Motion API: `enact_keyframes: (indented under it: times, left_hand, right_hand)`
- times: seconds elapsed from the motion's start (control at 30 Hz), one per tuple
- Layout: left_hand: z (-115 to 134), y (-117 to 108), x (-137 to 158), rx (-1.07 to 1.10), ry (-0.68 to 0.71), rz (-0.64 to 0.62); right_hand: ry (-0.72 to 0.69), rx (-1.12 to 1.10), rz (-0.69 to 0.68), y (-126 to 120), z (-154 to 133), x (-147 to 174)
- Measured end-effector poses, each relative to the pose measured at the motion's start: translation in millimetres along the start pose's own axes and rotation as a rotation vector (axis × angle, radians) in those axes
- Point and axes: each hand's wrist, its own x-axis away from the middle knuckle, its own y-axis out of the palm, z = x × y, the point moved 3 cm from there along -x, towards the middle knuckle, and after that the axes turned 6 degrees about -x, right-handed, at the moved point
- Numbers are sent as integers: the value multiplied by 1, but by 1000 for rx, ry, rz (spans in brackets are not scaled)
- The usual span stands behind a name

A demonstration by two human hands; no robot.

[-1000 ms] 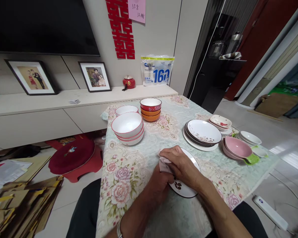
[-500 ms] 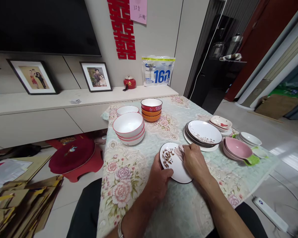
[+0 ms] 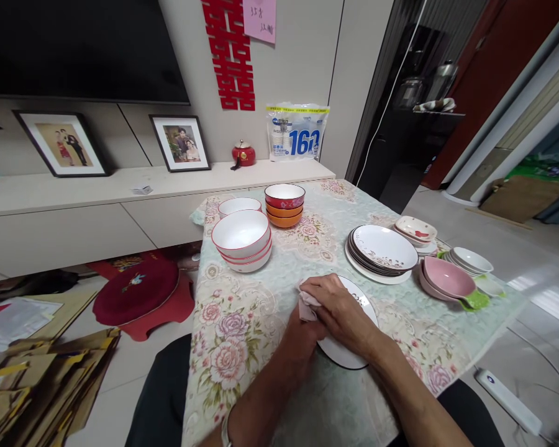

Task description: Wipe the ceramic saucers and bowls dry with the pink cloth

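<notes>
While the right hand (image 3: 338, 304) pressed a cloth (image 3: 308, 303) to the left rim of a plate (image 3: 345, 354), the left hand (image 3: 302, 335) sat at its near left side.
The plate was at the near side of the table (image 3: 282, 276), left of and nearer than the stack (image 3: 384, 245); whether it touched the table could not be told. The right fingers were bunched together, pinching the cloth; the left fingers were mostly covered, so their grip could not be told. Wiping well seemed to call for a firm left hold, cloth kept between fingertips and glaze, and even pressure along the rim. Turning the plate would likely have reached the part under the left hand, provided its right edge stayed off the stack.
</notes>
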Motion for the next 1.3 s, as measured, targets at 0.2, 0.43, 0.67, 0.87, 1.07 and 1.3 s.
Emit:
enact_keyframes:
  times: [0.2,0.43,0.67,0.87,1.07,1.3]
  left_hand:
    - [6,1,1,15,-36,6]
    - [10,3,3,129,9,60]
    - [6,4,3,110,-12,9]
    - [6,-1,-1,125,12,-3]
    - [7,-1,0,103,-22,-5]
    - [9,0,0,143,-1,2]
  right_hand:
    - [300,279,113,-11,39,14]
    - [554,507,122,-13,50,22]
    - [307,208,195,2,17,8]
    - [34,-233,-5,-1,-3,3]
    - [266,39,109,-17,41,13]
    - [667,505,-1,-26,47,25]
